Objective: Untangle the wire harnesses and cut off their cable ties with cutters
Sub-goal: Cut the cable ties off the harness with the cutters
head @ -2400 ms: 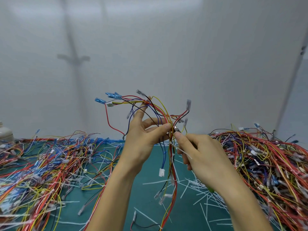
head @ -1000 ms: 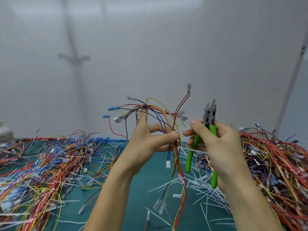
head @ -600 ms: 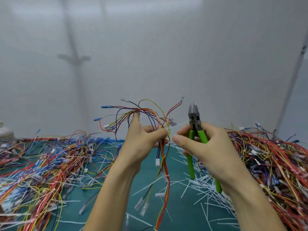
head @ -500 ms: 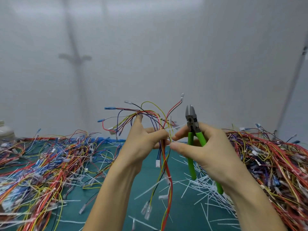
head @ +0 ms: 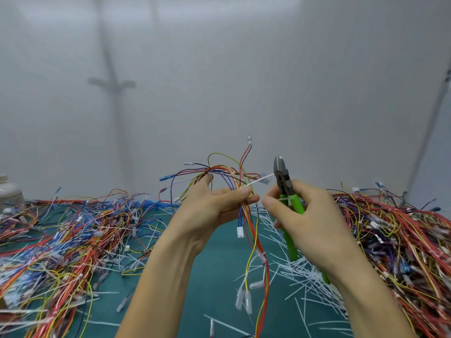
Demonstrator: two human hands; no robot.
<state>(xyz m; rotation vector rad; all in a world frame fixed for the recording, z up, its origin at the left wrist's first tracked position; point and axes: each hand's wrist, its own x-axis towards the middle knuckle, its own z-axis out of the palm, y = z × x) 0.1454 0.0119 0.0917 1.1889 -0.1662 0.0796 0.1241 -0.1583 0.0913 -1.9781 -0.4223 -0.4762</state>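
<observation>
Left hand [head: 210, 208] pinched one wire harness [head: 229, 168] between thumb and fingers, index finger stretched up behind the fanned wires. The harness was held in the air above the table [head: 219, 276], its connector ends hanging free. Judged reason: lifting it separates it from the piles and lets the white cable tie [head: 258, 181] stick out sideways to the right, where a blade can reach it.

Right hand [head: 307, 223] was curled round the green handles of the cutters [head: 284, 184], head pointing up, thumb extended toward the left hand. The tie's tail reached the side of the cutter head. Could not tell whether it lay between the blades.

Tangled harnesses [head: 61, 235] lay on the left of the table and another heap [head: 402, 235] on the right. Cut tie offcuts [head: 305, 284] lay beneath the right hand.

Versus 2.4 s earlier: right fingertips then picked at the bundle, cutter head out of sight. At 1.0 s earlier the cutters were raised but apart from the harness; they had since closed in on the tie.
</observation>
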